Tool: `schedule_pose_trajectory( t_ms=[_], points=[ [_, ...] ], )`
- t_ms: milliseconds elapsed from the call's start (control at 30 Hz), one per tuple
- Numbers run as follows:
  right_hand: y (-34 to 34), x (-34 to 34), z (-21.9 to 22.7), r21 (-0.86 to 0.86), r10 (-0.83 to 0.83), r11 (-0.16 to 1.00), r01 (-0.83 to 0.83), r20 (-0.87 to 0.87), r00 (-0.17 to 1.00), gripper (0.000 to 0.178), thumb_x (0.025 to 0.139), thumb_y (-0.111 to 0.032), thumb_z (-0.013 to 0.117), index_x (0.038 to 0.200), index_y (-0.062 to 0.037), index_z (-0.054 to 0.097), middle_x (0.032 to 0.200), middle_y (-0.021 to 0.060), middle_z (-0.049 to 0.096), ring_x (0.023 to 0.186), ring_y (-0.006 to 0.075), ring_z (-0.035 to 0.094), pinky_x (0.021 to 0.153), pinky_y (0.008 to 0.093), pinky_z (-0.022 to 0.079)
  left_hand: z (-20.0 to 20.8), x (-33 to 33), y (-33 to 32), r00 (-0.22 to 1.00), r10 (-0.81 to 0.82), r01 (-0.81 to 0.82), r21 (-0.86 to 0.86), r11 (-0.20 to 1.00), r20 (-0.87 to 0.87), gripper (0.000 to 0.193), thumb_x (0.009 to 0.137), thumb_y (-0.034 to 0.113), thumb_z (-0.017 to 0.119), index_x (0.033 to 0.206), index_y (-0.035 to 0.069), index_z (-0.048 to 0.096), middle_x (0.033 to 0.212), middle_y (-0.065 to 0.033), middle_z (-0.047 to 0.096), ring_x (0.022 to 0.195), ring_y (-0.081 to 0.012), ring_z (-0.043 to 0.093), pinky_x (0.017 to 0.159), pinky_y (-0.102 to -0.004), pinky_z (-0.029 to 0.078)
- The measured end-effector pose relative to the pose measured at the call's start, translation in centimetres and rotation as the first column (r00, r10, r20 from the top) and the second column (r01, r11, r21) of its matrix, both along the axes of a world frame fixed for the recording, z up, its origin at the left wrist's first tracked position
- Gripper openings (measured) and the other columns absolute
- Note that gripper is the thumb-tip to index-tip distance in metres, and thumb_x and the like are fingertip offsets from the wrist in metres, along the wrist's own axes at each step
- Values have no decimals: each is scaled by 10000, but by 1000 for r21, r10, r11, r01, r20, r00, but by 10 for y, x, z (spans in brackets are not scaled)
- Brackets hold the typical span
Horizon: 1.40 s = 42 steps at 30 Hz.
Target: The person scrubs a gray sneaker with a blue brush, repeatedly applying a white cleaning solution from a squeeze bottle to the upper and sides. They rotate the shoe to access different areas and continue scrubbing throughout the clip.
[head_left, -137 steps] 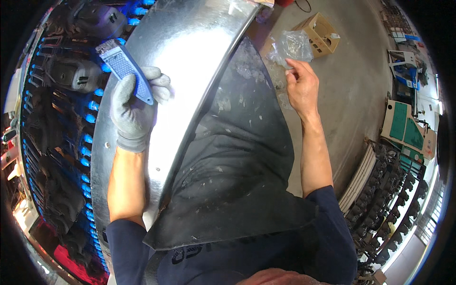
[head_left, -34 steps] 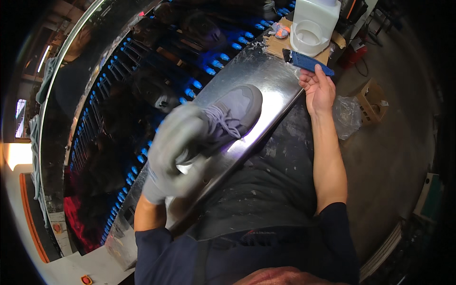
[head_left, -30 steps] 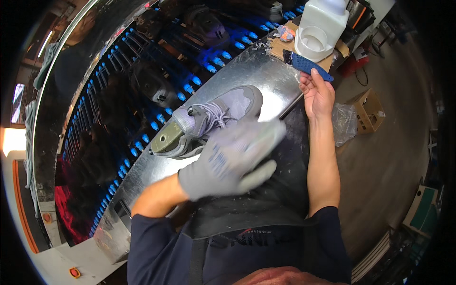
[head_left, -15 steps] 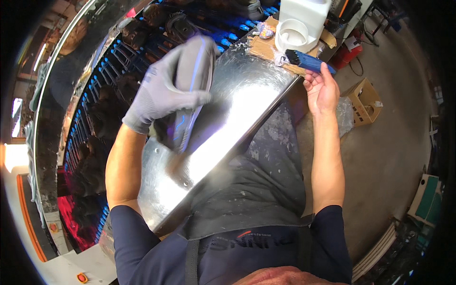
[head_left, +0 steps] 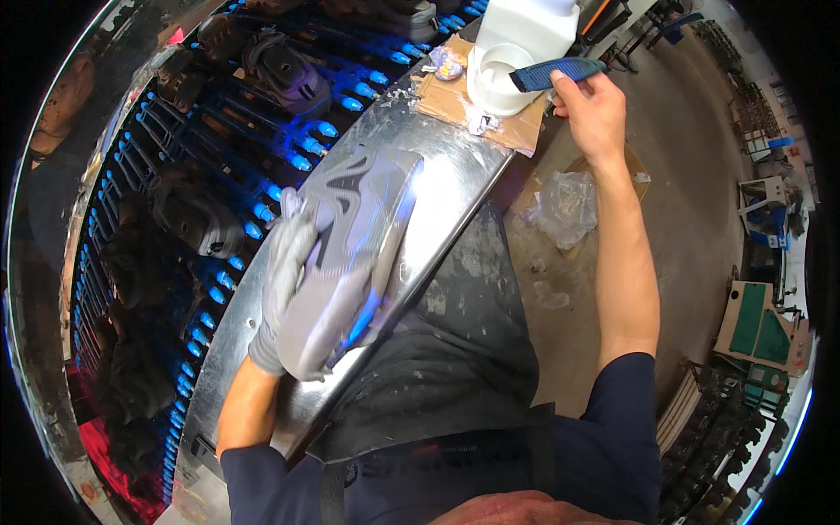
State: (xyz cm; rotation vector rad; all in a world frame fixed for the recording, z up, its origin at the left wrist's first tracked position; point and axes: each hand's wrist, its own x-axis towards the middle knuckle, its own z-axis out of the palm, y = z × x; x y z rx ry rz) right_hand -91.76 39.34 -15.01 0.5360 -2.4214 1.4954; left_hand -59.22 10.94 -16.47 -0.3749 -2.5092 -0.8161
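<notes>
My left hand, in a grey glove, is closed around the far-left side of a grey shoe. The shoe is somewhat blurred, its upper turned toward me, above the shiny metal worktop. Blue light falls along its right edge. My bare right hand pinches a blue-handled brush between thumb and fingers. The brush's dark bristle end is over the round cup of a white plastic dispenser. Whether the bristles touch anything in the cup cannot be made out.
Under the dispenser lies cardboard, with a small crumpled colourful lump on it. Beyond the worktop's left edge runs a rack of blue-tipped rods carrying dark shoes. A clear plastic bag is on the floor at the right.
The shoe has come down and nearer me, turned from its side and sole edge to show its upper. My right hand has brought the brush to the dispenser's cup. The view has shifted.
</notes>
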Motion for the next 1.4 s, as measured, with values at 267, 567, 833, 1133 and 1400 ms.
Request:
schedule_pose_trajectory(
  t_ms=[267,567,833,1133,1400],
  points=[
    [-44,-33,18,645,118,764,32,-188,975,320,918,-276,744,955,38,696,718,101,660,662,218,644,657,388,521,-38,23,-21,995,14,-26,115,993,100,724,807,472,845,1363,42,673,1562,-292,460,1440,-506,446,1241,-572,276],
    [-28,-53,-12,109,21,992,-56,299,954,277,914,-238,779,982,29,751,767,89,726,703,147,687,664,329,550,-45,21,-22,988,-20,-2,146,989,152,696,836,407,824,1390,33,629,1556,-277,474,1433,-472,465,1230,-540,311],
    [-40,-35,-1,528,152,847,-62,-129,980,279,908,-269,749,1011,-10,750,842,176,745,802,353,722,764,434,558,-61,15,-9,987,-25,-3,179,984,158,675,862,349,806,1414,24,591,1550,-265,488,1427,-442,481,1219,-512,342],
    [-14,-61,-8,-39,83,996,-74,365,927,235,931,-192,795,937,24,702,860,102,737,752,167,718,663,293,589,-71,24,-3,987,0,-30,187,982,159,657,890,284,785,1440,15,547,1544,-250,502,1419,-408,500,1207,-480,378],
    [8,-60,-48,-533,371,846,-13,572,731,237,961,-168,771,1104,7,698,942,121,757,815,173,733,663,270,573,-88,35,-26,979,61,-85,117,990,192,644,916,226,766,1464,7,508,1538,-238,515,1413,-377,516,1197,-452,409]
  ],
)
